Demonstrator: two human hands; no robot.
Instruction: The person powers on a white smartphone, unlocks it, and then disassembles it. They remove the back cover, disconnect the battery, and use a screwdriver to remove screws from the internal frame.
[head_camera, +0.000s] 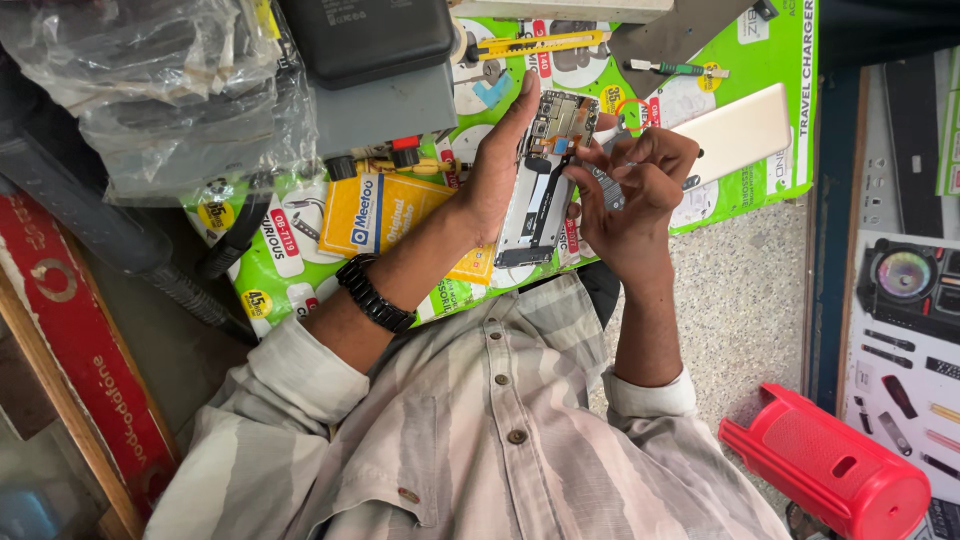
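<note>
Cluttered repair bench with green poster (760, 190), left hand (500, 160) fingers clamped around opened smartphone (545, 175), right hand (635, 195) fingertips pinched together touching its circuit board, phone back cover (735, 130) just beyond fingers

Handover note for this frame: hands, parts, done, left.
Left hand: holds the opened phone, circuit side up, above the bench.
Right hand: fingertips pinched at the phone's upper right edge; what they grip is too small to tell.
Back cover: lying on the green poster, right of the hands.
Green screwdriver and yellow cutter: on the bench beyond the phone.
Done: cover off, internals exposed.
Left: cover not yet refitted.
</note>
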